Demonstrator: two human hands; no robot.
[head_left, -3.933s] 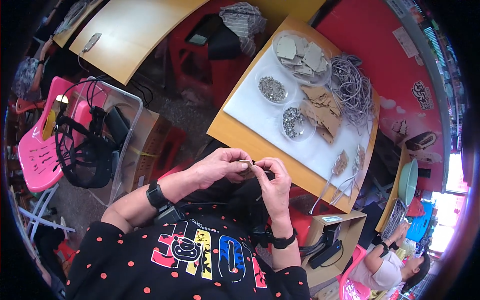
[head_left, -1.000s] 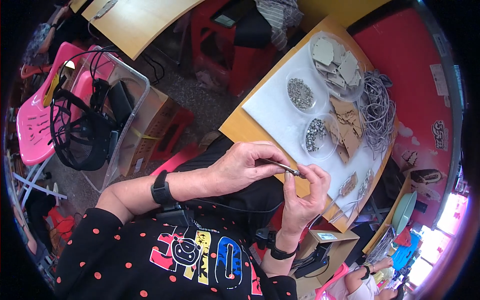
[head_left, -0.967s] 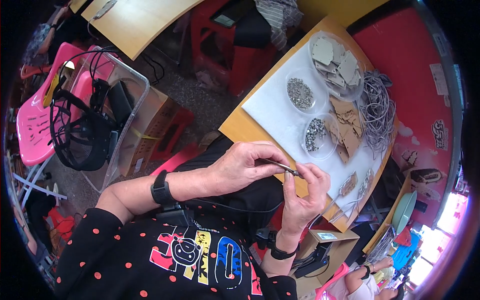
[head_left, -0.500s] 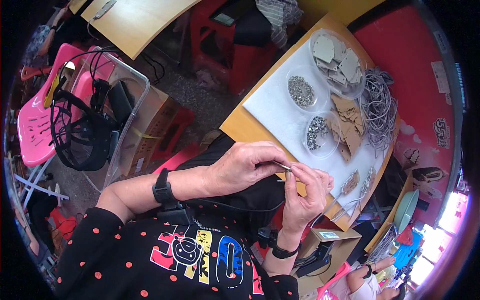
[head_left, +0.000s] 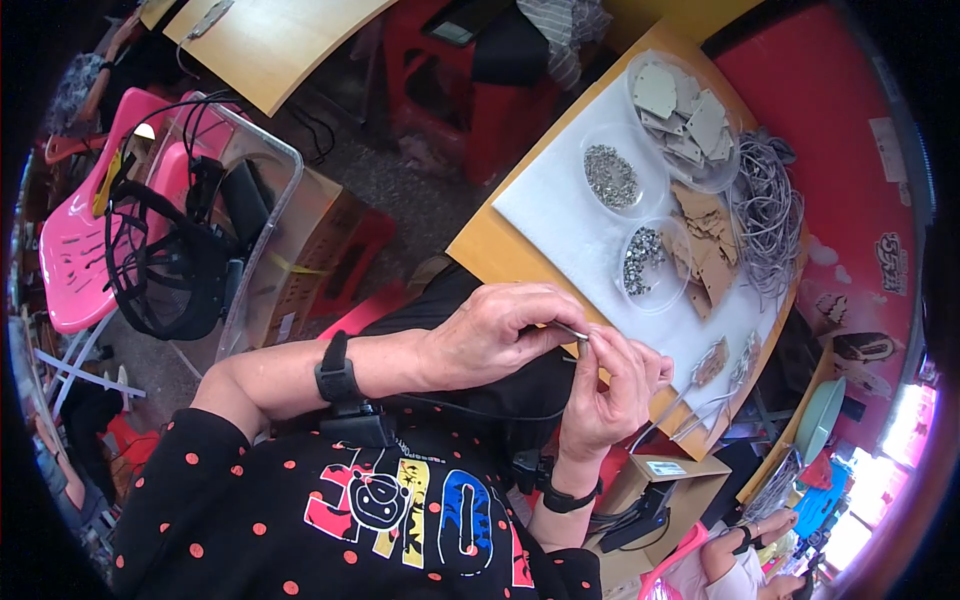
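Note:
My left hand and my right hand meet above my lap, close to the table's near edge. Between their fingertips is a thin, narrow piece, seen edge-on; its kind is too small to make out. The left thumb and fingers pinch one end of it, while the right thumb and forefinger close on the other end. Beyond the hands, a clear round dish holds small shiny metal parts. Another round dish behind it contains more small metal pieces. A larger clear tub holds pale flat plates.
Tan flat pieces lie on the white sheet beside a tangle of grey cable. Two plates with attached cords rest near the right hand. An open carton stands below right; a clear bin stands left.
The table and its dishes sit slightly farther right in the picture. Both hands stay joined at the thin piece, with only a slight shift of the fingers.

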